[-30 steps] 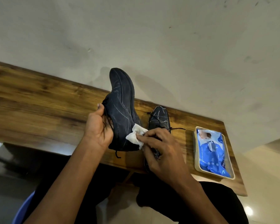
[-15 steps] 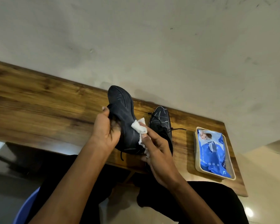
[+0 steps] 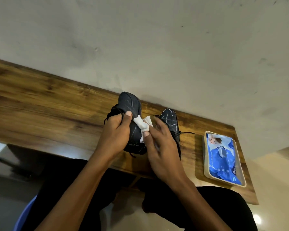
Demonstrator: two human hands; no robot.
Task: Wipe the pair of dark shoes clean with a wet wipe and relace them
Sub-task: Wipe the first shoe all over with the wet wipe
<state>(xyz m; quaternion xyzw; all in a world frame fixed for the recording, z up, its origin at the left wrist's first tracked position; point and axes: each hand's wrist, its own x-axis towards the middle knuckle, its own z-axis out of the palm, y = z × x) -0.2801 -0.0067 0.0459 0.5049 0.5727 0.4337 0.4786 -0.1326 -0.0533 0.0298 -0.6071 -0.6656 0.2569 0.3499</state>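
Observation:
My left hand (image 3: 114,135) grips a dark shoe (image 3: 130,104) around its opening, holding it above the wooden table (image 3: 40,100) with the toe pointing away from me. My right hand (image 3: 162,147) holds a crumpled white wet wipe (image 3: 142,124) against the shoe's right side. The second dark shoe (image 3: 170,119) lies on the table just to the right, partly hidden behind my right hand, and its black lace (image 3: 187,132) trails to the right.
A blue pack of wet wipes (image 3: 223,157) lies in a beige tray (image 3: 205,164) at the table's right end. A plain wall rises behind the table. My lap in dark clothing is below the table edge, with a blue seat rim (image 3: 22,215) at lower left.
The held shoe has tipped down and come lower, closer to the table. My right hand with the wipe has slid along the shoe's side toward my left thumb.

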